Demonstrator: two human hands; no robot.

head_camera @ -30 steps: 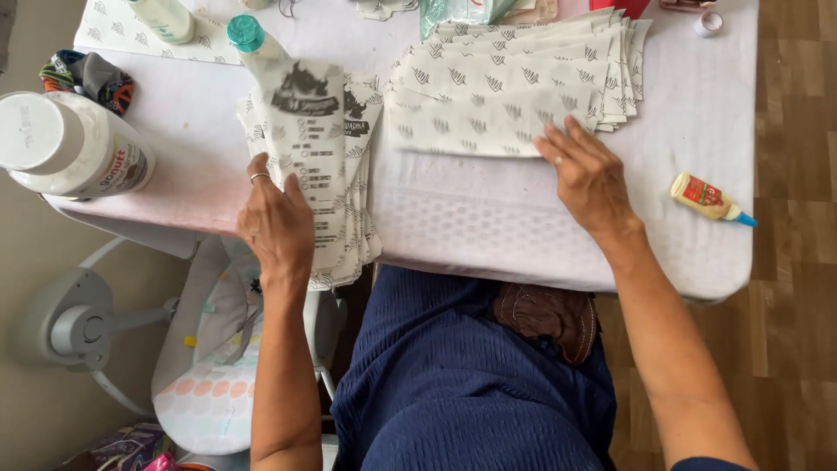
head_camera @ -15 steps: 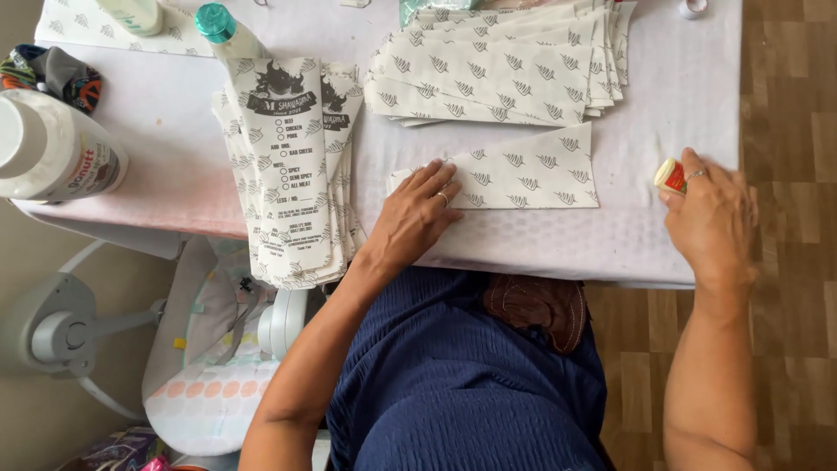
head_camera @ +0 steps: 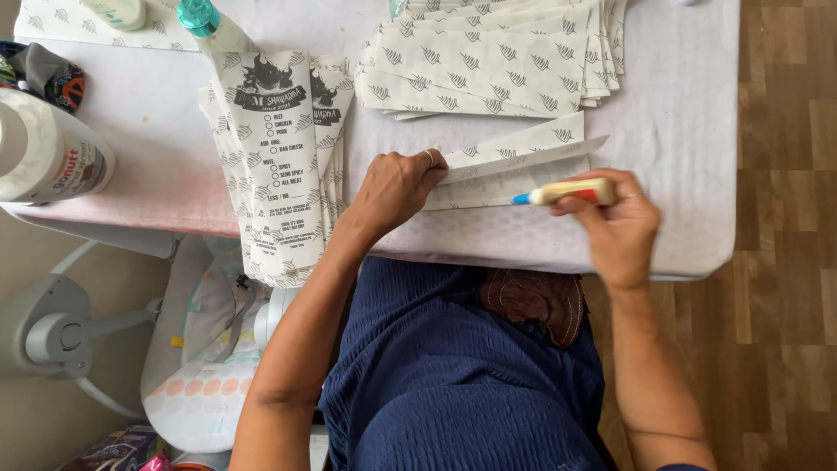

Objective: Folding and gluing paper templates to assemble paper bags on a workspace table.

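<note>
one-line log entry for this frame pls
left hand: lifts flap of paper sheet | right hand: holds glue bottle, tip at sheet | sheet stack: behind

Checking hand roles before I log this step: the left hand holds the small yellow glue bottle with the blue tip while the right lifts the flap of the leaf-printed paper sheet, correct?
Not quite: the head view shows the hands swapped. The right hand holds the small yellow glue bottle with the blue tip, and the left hand lifts the flap of the leaf-printed paper sheet.
</note>
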